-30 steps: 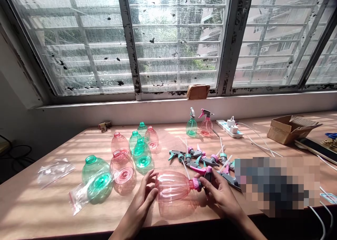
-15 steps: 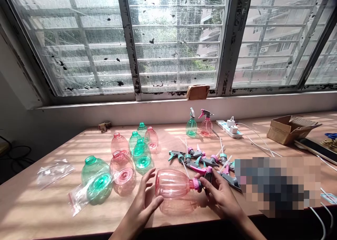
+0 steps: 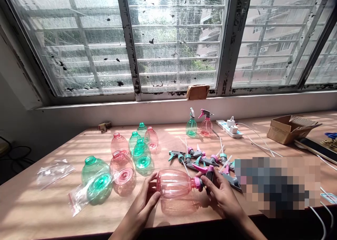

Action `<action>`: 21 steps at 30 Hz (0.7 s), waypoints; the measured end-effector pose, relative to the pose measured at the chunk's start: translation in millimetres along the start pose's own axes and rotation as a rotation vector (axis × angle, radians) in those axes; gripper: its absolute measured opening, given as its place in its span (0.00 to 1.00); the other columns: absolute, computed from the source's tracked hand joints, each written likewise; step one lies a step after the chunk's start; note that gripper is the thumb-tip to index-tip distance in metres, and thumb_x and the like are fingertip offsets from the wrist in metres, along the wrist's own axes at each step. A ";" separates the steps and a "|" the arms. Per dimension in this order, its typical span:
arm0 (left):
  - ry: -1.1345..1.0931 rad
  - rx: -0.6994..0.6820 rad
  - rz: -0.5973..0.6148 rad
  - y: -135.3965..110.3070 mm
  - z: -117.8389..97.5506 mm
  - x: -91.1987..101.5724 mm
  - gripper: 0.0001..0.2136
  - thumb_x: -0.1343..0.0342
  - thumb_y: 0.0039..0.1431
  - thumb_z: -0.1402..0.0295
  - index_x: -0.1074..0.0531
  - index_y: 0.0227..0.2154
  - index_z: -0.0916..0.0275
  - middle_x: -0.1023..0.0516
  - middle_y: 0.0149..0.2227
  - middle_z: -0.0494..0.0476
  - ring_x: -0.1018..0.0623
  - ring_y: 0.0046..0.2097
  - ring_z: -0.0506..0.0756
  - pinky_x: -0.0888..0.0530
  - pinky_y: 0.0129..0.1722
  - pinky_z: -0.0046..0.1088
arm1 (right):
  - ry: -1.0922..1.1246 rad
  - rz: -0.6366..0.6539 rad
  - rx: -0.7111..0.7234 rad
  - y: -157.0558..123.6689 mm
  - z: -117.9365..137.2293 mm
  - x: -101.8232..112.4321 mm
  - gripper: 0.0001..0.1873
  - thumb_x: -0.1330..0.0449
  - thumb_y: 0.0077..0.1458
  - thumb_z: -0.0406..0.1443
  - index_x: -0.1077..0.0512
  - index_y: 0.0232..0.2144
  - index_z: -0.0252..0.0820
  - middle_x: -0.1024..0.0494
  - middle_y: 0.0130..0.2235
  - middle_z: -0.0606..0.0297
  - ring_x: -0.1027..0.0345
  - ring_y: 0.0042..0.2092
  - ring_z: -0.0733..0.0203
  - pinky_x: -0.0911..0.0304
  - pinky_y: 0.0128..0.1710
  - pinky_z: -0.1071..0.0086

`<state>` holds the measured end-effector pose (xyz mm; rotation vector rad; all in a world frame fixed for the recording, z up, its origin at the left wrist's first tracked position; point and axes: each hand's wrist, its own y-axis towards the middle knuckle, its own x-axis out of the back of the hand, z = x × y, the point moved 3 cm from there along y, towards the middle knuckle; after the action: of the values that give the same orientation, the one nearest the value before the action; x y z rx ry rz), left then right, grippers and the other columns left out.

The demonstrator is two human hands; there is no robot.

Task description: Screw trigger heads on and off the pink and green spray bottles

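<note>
A clear pink spray bottle [image 3: 175, 183] lies on its side in the air just above the table, base to the left, with a pink-and-grey trigger head [image 3: 209, 175] on its neck. My right hand [image 3: 222, 194] grips the trigger head between thumb and fingers. Around the bottle's base curl the thumb and fingers of my left hand [image 3: 144, 199]. Behind the bottle is a pile of loose trigger heads [image 3: 210, 161] in pink, teal and grey, with white tubes. Headless bottles, green [image 3: 142, 154] and pink [image 3: 122, 169], stand to the left.
Two bottles with trigger heads, one green [image 3: 191, 125] and one pink [image 3: 206, 125], stand near the wall. Beside them lies a power strip [image 3: 229, 128] with cables. A cardboard box [image 3: 281, 130] is at right; plastic bags [image 3: 54, 171] lie at left. A blurred patch covers the right front.
My left hand's fingers have closed in from a spread pose onto the bottle's base. The bottle and my right hand have shifted slightly to the right.
</note>
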<state>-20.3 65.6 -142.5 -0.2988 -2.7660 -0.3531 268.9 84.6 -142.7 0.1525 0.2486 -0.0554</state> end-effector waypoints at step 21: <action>0.007 -0.136 -0.005 -0.6 1.4 -2.5 0.23 0.45 0.73 0.51 0.32 0.67 0.49 0.37 0.73 0.61 0.31 0.70 0.69 0.27 0.66 0.43 | -0.054 0.011 -0.001 0.0 5.6 1.3 0.26 0.28 0.54 0.56 0.22 0.40 0.41 0.26 0.25 0.69 0.43 0.23 0.67 0.50 0.20 0.74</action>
<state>-18.6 65.0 -144.8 -0.3227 -2.7411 -0.5437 271.5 83.7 -137.6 0.1515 0.1938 -0.0480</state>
